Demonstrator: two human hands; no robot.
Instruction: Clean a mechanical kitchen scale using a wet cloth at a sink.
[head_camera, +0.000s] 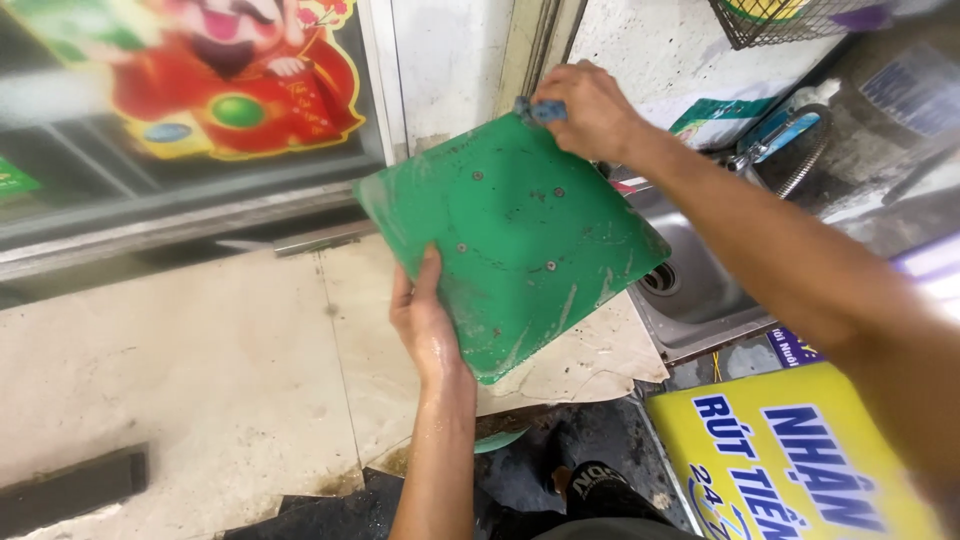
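My left hand (425, 325) grips the near edge of the wet green board (515, 240), my right hand (590, 105) pinching its far corner: stiff, light, probably slippery.

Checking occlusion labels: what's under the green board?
The green board, held by the left hand and right hand, partly covers a steel sink; its drain shows beside the board's edge. Pale floor tiles lie below. The sink's left part is hidden.
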